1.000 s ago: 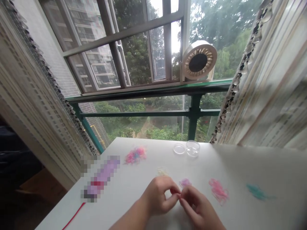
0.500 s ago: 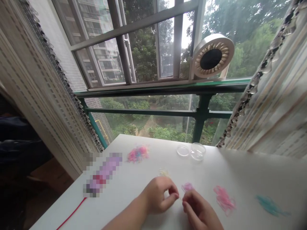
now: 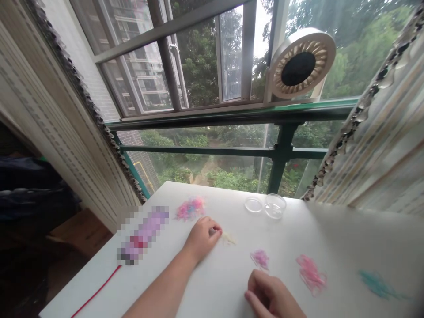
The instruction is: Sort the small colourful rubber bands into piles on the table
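Note:
My left hand [image 3: 202, 237] is pinched closed at the left edge of a small pile of pale yellow rubber bands [image 3: 228, 239]. Whatever its fingertips hold, if anything, is too small to make out. Lower down, my right hand [image 3: 272, 295] rests with curled fingers and thumb close together, just below a purple pile of rubber bands [image 3: 260, 259]; I cannot see what is in its grip. Right of it lie a pink pile [image 3: 311, 274] and a teal pile [image 3: 380, 285]. A mixed-colour pile [image 3: 191, 208] is beyond my left hand.
Toward the back of the white table [image 3: 212, 291] are a clear round lid [image 3: 253, 205] and a clear round container [image 3: 275, 206]. A blurred-out purple object [image 3: 145, 234] with a red cord [image 3: 96, 293] lies at left. A round fan [image 3: 303, 66] stands by the window.
My hands have drawn apart. The left moved up and left to the pale yellow pile; the right moved slightly down. The thin strand seen between them is no longer visible.

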Motion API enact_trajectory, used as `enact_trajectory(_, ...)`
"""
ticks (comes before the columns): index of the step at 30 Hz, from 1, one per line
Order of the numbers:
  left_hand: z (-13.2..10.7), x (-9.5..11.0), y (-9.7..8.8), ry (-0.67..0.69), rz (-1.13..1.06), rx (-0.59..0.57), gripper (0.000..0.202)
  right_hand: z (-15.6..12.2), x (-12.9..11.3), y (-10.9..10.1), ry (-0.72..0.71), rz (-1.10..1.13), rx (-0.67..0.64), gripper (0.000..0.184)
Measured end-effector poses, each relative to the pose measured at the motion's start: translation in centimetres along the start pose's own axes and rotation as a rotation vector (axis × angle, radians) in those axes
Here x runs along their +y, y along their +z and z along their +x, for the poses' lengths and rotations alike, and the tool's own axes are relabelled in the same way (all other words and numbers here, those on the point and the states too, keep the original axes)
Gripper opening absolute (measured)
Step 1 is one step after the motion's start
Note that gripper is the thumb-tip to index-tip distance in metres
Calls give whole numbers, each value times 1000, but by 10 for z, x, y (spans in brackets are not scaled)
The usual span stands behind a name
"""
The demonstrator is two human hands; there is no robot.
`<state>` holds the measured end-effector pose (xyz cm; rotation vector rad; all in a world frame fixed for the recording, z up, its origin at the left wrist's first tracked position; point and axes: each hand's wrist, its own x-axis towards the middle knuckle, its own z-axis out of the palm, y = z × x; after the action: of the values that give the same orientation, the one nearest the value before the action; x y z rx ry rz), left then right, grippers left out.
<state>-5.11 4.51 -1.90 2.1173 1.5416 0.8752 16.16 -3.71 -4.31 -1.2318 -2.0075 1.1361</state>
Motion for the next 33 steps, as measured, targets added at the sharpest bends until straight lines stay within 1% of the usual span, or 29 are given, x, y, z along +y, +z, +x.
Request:
enact_trajectory(5, 0, -1, 1, -19, -25, -27, 13, 0, -4, -1, -5, -38, -50, 19)
enact_trajectory(11, 2, -4, -1, -42, -97, -1, 16, -2, -10, -5, -4, -65, -77, 19)
enact_trajectory(20, 2, -5, -2, -55, -97, -23, 16, -1, -9, -4, 2, -73, -78, 19)
enact_trajectory(26, -1, -3, -2, -51, -82, -45, 18, -4, -9, -5, -36, -64, -57, 19)
enact_trajectory(28, -2, -6, -8, -55, -47, -54, 19, -5, -10, -5, -45, -63, -47, 20)
enact_trajectory(30, -2, -14, -21, -74, 19, -36, 20, -6, -12, -6, -44, -65, -40, 19)
enact_trajectory(31, -1, -20, -30, -93, 60, -6, 19, -6, -13, -6, -43, -66, -41, 19)
enact_trajectory(33, -1, -33, -48, -161, 147, 128, 19, -7, -15, -6, -42, -74, -37, 19)
